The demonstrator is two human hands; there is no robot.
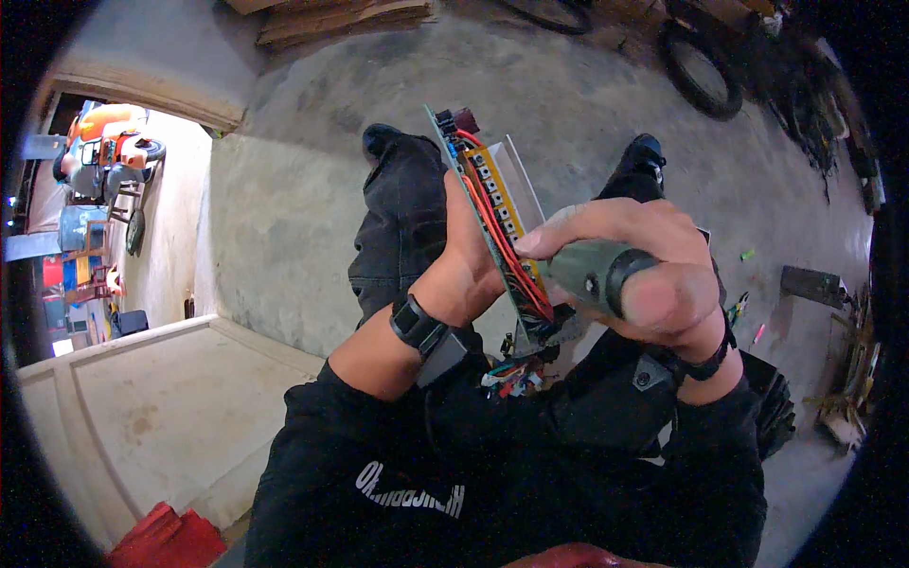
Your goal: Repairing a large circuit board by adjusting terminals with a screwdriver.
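Note:
My left hand [466, 270] grips a long circuit board [492, 222] with red wires and a metal heat sink, holding it edge-on and tilted above my lap. My right hand [644, 275] is wrapped around a thick green and black tool handle [598, 273] whose tip is pressed against the board's lower part. A bundle of coloured wires [511, 377] hangs from the board's bottom end. Both wrists wear black bands. My legs in dark trousers stretch out below the board, with black shoes [642, 153] on the concrete floor.
A raised concrete slab [161, 407] lies at the left with a red object [166, 541] by its near corner. Tyres [701, 71] and scrap sit at the far right. Small tools [739, 308] and a dark block [810, 284] lie on the floor to the right.

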